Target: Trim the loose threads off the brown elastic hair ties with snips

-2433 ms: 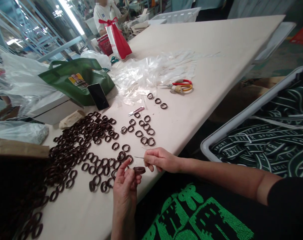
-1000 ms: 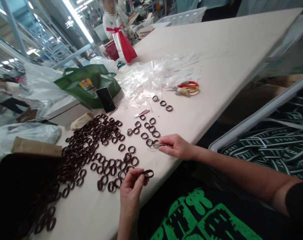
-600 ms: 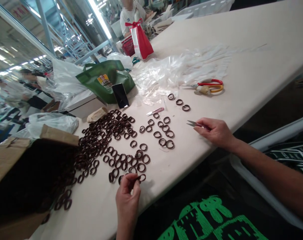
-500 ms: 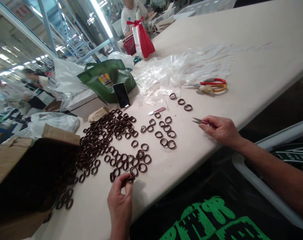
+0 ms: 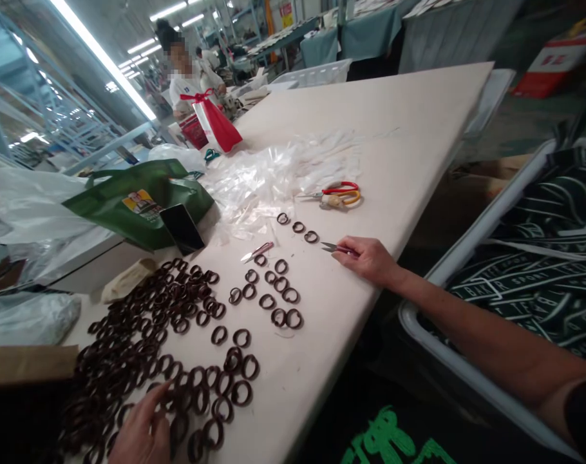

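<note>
My right hand (image 5: 373, 261) rests over the table near its right edge. It is closed around small thread snips (image 5: 339, 249), whose blades point left toward a dark brown ring (image 5: 311, 237). At the lower left, my left hand (image 5: 145, 428) lies among many dark brown rings, its index finger stretched out and apart from the thumb. Nothing shows between those fingers, though the lower hand is cut off by the frame. Nearest to it is a blurred ring (image 5: 179, 425). Several single rings lie spread out around a second pair of snips (image 5: 257, 252).
Scissors with red and yellow handles (image 5: 340, 194) lie beside clear plastic film (image 5: 259, 183). A phone (image 5: 181, 229) leans on a green bag (image 5: 143, 203). Left is a cardboard box (image 5: 29, 367); right, a crate (image 5: 418, 328) with dark printed straps. A person (image 5: 189, 80) sits beyond.
The view has swung to the right, so the table's contents appear farther left and lower. My left hand, earlier pinching a ring, now has its finger extended. The right hand still holds the snips.
</note>
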`<state>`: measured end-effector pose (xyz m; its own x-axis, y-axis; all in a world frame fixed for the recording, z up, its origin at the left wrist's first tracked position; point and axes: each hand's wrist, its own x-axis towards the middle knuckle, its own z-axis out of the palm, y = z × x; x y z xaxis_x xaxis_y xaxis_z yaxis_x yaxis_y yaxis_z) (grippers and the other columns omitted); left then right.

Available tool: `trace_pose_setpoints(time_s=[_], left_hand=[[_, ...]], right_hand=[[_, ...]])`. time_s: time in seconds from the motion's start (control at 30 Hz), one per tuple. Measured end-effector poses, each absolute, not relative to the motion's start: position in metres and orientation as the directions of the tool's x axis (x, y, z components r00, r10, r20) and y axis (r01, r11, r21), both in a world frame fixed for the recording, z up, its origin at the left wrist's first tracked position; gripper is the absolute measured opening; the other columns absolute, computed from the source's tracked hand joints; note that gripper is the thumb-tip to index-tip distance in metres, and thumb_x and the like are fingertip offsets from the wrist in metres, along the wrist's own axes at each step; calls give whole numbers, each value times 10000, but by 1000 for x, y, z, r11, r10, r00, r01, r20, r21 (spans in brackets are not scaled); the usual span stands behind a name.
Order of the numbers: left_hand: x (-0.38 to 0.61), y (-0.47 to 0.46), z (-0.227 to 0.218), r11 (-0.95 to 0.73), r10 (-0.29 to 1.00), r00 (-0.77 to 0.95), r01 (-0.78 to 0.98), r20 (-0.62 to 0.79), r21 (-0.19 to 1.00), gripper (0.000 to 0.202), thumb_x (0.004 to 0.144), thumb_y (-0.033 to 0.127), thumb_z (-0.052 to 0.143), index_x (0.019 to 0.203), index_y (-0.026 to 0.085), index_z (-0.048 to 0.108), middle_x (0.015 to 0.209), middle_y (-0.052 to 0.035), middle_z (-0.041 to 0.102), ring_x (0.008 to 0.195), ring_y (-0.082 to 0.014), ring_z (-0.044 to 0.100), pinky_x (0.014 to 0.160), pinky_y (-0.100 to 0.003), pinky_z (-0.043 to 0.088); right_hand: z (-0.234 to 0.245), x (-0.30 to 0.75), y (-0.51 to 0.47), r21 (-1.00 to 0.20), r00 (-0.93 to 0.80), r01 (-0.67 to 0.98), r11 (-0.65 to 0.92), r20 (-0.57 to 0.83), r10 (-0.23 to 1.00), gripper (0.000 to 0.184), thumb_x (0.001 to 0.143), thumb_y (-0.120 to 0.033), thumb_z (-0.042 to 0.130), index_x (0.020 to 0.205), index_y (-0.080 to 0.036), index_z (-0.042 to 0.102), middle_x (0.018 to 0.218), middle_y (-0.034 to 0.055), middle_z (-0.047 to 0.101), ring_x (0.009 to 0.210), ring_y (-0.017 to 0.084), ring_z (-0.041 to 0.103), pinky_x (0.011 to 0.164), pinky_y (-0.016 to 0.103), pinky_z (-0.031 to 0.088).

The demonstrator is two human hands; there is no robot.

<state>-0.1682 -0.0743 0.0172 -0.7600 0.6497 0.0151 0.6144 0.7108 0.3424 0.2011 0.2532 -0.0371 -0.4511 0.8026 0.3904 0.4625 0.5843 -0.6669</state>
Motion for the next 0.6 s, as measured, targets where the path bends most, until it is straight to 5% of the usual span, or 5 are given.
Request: trace_pose_setpoints(time_s=[0.13,0.3,0.6], left_hand=[[-139,-33,21,606,723,-674,725,152,327,229,769,371,542,884,332,736,994,-1,746,914,-318,693,830,-470,539],[-72,41,10,208,933,-326,833,151,512,246,853,410,560,961,272,734,969,-45,730,826,-228,685,803,-358,536],[-42,118,-10,90,988,-137,888,73,451,116,806,231,651,836,254,762,852,-37,697,827,-228,663,790,-362,508]], right_hand=[[-42,200,250,-628,-453,488,606,412,791,265,884,-417,584,776,-178,622,677,-5,603,592,117,506,603,235,359],[-43,201,247,-623,-447,489,610,422,789,264,890,-416,577,786,-178,626,689,-5,612,602,118,518,605,232,356],[-39,201,246,-639,-453,463,614,425,783,266,894,-416,565,801,-179,641,710,6,630,617,124,530,619,237,362]])
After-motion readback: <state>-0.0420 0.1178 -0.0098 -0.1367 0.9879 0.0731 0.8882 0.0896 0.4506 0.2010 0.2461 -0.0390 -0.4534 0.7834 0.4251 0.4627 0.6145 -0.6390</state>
